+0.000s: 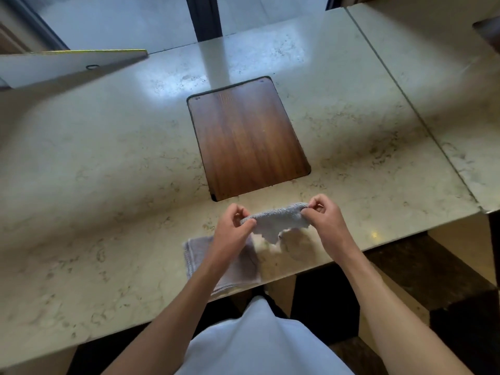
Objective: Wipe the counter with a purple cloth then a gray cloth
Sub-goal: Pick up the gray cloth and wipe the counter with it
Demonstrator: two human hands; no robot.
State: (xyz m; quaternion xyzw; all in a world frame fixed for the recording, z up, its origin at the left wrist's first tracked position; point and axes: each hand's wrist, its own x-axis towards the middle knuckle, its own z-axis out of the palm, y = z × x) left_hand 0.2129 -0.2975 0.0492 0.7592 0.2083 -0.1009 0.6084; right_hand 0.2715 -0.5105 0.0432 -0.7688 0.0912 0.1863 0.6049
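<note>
Counter (108, 163) lies open all round; only the purple cloth (194, 255) occupies its near edge.

counter (108, 158): pale marble, seam at right
inset: wooden board (247, 136), flush, centre
near edge: purple cloth (194, 255), folded flat
far left: white board (67, 66)
</note>
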